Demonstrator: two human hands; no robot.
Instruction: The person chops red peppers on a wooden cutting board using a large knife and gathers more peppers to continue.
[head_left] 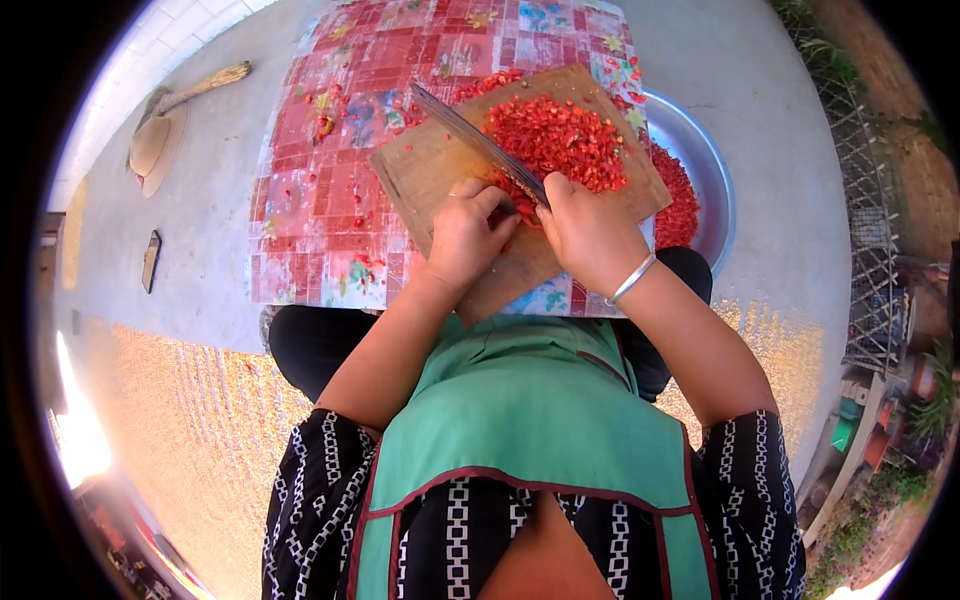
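My right hand (590, 228) grips the handle of a long knife (465, 130), whose blade slants up and to the left across a wooden cutting board (415, 190). Close beside it, the bent fingers of my left hand (468, 228) press red chili peppers (523, 203) against the board, just under the blade. A heap of chopped red chili (570, 145) covers the board's far right part, beyond the knife. The fingertips of my left hand are partly hidden by the peppers.
The board lies tilted on a low table with a red patterned cloth (320, 215), strewn with chili bits. To the right, a metal basin (715, 170) holds more chopped chili. On the floor at left lie a phone (151, 262), a beige hat (155, 150) and a stick (210, 85).
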